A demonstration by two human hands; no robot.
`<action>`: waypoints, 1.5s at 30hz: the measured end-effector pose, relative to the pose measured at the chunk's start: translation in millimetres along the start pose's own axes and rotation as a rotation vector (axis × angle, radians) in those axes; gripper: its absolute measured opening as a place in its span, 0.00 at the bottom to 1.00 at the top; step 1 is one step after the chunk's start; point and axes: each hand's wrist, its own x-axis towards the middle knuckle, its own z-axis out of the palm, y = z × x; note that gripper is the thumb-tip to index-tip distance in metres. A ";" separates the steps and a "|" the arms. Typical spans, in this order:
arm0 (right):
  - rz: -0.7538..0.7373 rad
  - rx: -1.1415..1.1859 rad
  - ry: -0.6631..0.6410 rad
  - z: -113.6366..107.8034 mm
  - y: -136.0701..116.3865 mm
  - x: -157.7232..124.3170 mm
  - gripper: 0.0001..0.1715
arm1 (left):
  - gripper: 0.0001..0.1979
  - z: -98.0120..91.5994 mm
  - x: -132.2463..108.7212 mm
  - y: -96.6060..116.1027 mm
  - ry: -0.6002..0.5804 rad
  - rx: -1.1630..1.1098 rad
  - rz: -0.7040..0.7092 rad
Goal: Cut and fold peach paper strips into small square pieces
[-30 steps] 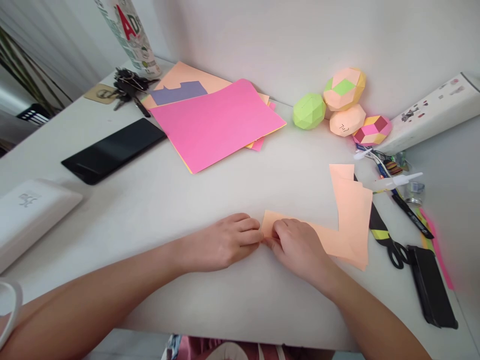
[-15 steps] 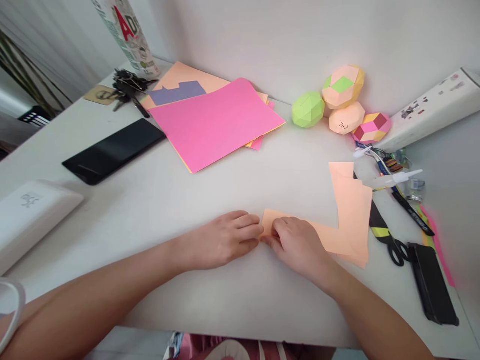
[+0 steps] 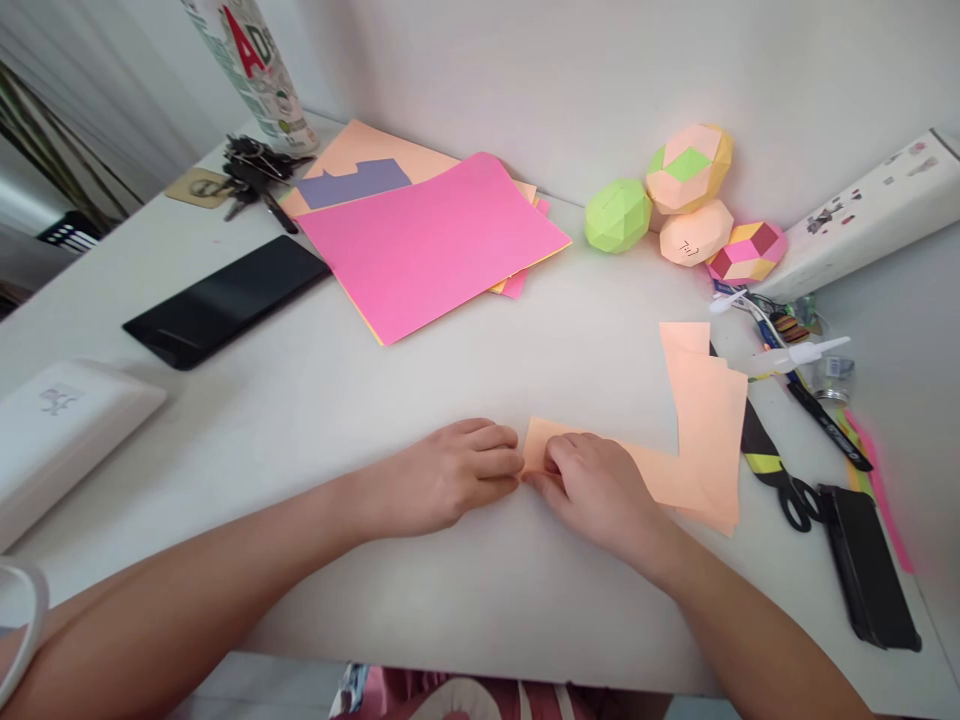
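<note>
A peach paper strip [image 3: 660, 472] lies flat on the white table [image 3: 330, 400] near its front edge. My left hand [image 3: 448, 482] rests with curled fingers at the strip's left corner, fingertips pinching it. My right hand [image 3: 592, 490] lies over the strip's left end, its fingers closed and pressing the paper down. The two hands touch at the corner. More peach paper pieces [image 3: 709, 415] lie stacked just right of the strip.
A pink sheet [image 3: 431, 245] tops a paper stack at the back. Further left lie a black phone [image 3: 225, 300], keys [image 3: 255, 170] and a white box [image 3: 60, 430]. Paper polyhedra [image 3: 686, 205] stand by the wall. Scissors [image 3: 776, 470], pens and a black case [image 3: 870, 565] lie right.
</note>
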 end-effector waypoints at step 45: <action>-0.550 -0.126 0.279 2.1 35.5 -28.6 0.13 | 0.17 3.6 6.2 19.2 0.063 0.283 0.039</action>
